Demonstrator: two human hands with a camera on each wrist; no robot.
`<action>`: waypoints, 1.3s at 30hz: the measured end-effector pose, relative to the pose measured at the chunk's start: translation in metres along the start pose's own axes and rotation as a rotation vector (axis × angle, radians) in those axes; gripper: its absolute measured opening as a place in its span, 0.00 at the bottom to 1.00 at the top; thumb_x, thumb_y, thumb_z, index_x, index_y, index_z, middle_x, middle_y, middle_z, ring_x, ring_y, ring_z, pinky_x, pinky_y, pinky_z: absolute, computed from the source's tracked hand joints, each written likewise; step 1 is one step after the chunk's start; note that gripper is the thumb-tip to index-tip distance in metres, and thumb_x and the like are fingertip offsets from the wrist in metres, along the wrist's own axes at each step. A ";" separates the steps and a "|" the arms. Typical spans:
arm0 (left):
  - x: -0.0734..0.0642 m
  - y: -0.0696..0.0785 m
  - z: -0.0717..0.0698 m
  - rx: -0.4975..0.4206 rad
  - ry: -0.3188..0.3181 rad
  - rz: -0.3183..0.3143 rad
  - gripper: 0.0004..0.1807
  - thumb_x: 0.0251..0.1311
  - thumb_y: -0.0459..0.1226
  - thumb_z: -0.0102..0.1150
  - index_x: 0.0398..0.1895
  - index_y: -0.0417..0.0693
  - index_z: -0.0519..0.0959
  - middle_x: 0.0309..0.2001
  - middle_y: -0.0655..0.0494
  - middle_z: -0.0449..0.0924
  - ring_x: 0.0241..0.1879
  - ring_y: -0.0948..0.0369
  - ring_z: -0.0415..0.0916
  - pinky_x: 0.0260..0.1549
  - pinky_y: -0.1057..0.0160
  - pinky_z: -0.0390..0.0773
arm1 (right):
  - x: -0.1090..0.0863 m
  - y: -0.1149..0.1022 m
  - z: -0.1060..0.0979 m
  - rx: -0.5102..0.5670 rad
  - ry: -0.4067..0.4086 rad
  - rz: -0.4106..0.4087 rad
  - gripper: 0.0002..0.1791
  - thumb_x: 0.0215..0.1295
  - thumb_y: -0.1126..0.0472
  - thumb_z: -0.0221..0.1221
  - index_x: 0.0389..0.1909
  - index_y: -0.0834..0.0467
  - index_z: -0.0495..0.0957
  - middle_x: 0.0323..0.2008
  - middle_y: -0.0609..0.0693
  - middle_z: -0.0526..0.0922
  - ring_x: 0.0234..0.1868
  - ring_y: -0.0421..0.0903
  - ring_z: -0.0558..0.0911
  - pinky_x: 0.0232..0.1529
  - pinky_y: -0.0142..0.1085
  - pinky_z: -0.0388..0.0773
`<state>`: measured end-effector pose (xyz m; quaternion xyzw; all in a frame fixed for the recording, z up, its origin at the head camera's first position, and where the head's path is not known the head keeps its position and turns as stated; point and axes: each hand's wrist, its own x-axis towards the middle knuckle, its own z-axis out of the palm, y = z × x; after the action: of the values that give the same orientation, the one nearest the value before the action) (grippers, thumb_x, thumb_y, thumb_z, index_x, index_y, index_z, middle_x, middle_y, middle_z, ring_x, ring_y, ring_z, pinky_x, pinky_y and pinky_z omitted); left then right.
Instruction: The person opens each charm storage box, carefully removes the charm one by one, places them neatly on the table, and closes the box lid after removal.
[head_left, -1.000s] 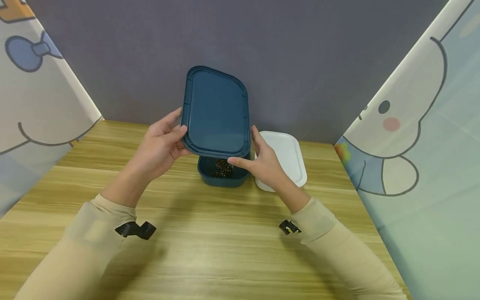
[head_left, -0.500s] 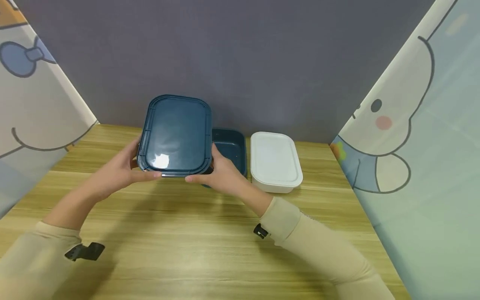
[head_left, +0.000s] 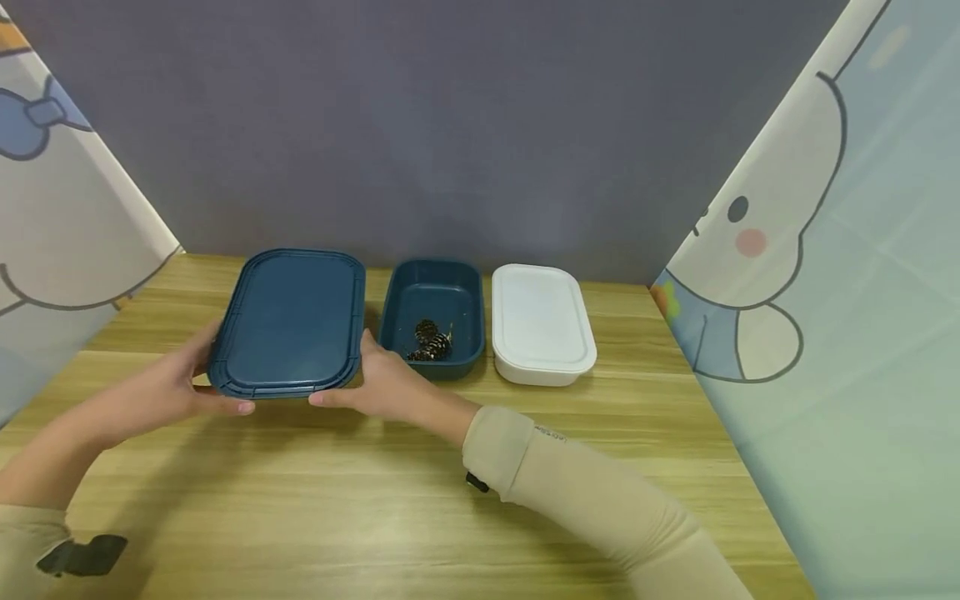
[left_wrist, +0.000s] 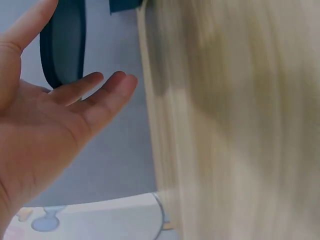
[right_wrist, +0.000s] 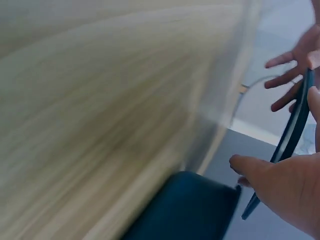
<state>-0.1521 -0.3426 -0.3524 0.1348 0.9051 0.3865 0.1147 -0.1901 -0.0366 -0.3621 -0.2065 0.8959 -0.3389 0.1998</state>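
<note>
Both hands hold a dark blue lid [head_left: 288, 321] flat and low over the wooden table [head_left: 420, 517], left of an open dark blue container [head_left: 465, 287]. My left hand [head_left: 187, 387] grips the lid's left near edge between thumb and fingers. On the right near edge my right hand [head_left: 360, 375] pinches the same lid. Small pine cones [head_left: 430, 340] lie inside the container. In the left wrist view the left hand's fingers [left_wrist: 100, 90] lie fairly straight beside the lid [left_wrist: 62, 45]. The right wrist view shows the lid's thin rim [right_wrist: 292, 132] edge-on.
A white container with its lid on [head_left: 542, 323] stands right of the blue one. A grey wall [head_left: 450, 125] closes the back. Cartoon-printed panels [head_left: 825, 292] flank both sides.
The lid came off from above the blue container, moved left and down, and tilted from upright to flat. The pine cones inside the container now show.
</note>
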 end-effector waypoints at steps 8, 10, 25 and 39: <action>-0.008 -0.018 0.007 0.004 -0.059 -0.040 0.65 0.66 0.42 0.75 0.89 0.50 0.32 0.81 0.27 0.53 0.78 0.56 0.63 0.55 0.57 0.83 | 0.010 0.009 0.010 -0.230 -0.139 0.002 0.67 0.63 0.19 0.59 0.87 0.59 0.45 0.83 0.54 0.62 0.71 0.47 0.81 0.67 0.37 0.80; -0.008 -0.019 0.009 0.018 -0.081 -0.045 0.66 0.66 0.42 0.74 0.88 0.47 0.30 0.82 0.25 0.48 0.79 0.32 0.56 0.58 0.43 0.81 | 0.011 0.011 0.011 -0.241 -0.159 -0.001 0.66 0.63 0.20 0.59 0.87 0.57 0.46 0.84 0.52 0.62 0.77 0.48 0.74 0.71 0.38 0.77; -0.010 -0.044 0.025 0.199 -0.120 -0.091 0.63 0.61 0.49 0.76 0.81 0.20 0.46 0.77 0.11 0.41 0.76 0.14 0.33 0.59 0.12 0.53 | 0.011 0.009 0.027 -0.467 -0.184 0.007 0.65 0.65 0.18 0.54 0.86 0.59 0.49 0.87 0.52 0.52 0.88 0.47 0.51 0.86 0.40 0.53; -0.013 -0.057 0.022 0.467 -0.058 -0.156 0.64 0.58 0.61 0.74 0.81 0.25 0.55 0.78 0.14 0.44 0.78 0.17 0.30 0.54 0.06 0.40 | 0.019 0.000 0.048 -0.752 -0.123 -0.023 0.59 0.67 0.16 0.44 0.86 0.53 0.51 0.88 0.49 0.48 0.89 0.45 0.45 0.87 0.40 0.49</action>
<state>-0.1415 -0.3698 -0.4073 0.0985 0.9739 0.1530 0.1360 -0.1819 -0.0715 -0.3988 -0.2952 0.9417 0.0242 0.1598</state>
